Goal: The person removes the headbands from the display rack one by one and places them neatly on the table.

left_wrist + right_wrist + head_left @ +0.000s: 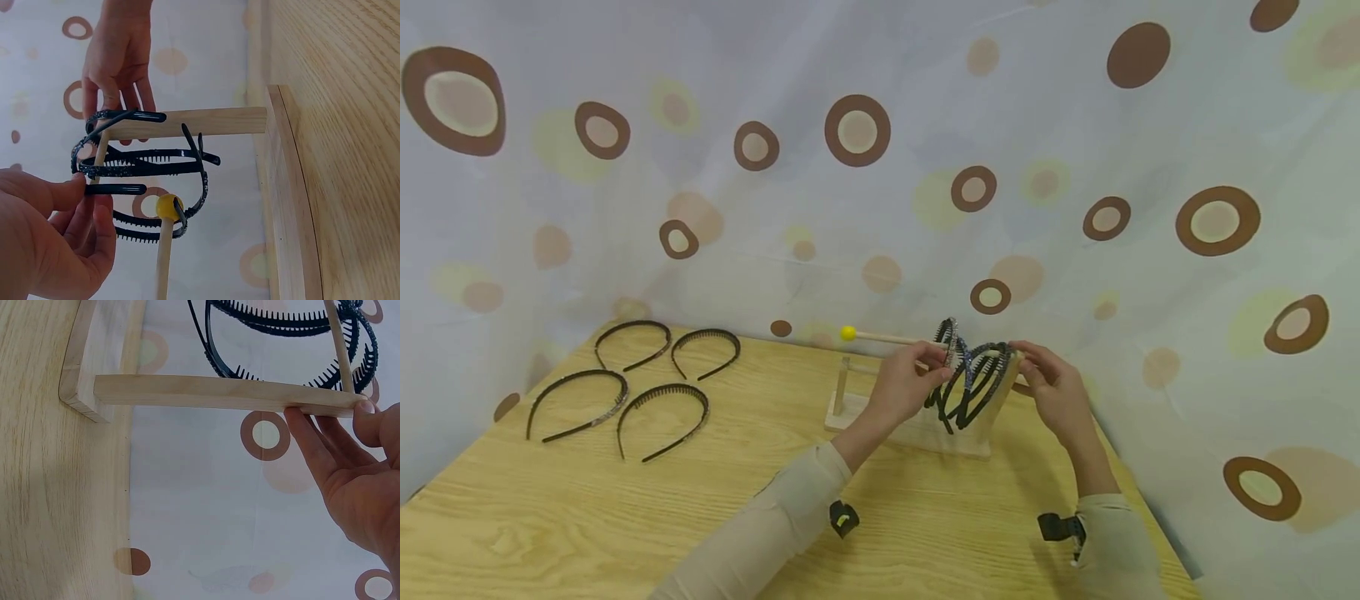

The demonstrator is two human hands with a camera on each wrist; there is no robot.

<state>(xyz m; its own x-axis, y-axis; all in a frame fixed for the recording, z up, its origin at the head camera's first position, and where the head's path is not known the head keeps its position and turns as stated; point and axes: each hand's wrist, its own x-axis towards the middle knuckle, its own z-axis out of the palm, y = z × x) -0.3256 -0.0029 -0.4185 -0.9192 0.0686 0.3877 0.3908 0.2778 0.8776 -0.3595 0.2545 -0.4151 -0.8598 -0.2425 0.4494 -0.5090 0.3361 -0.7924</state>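
Observation:
My left hand pinches a black toothed headband with a glittery outer face, hung on the upper rod of a wooden rack. Several more sparkly headbands hang along that rod, crossing one another, to the right of this hand. At the rod's right end my right hand grips the top of the rack's upright post, thumb at the end and fingers along the side. A yellow ball caps the rod's left end.
On the left of the wooden table lie several black headbands, apart from one another. A shorter post stands at the rack's left end. Behind rises a pale sheet with brown circles.

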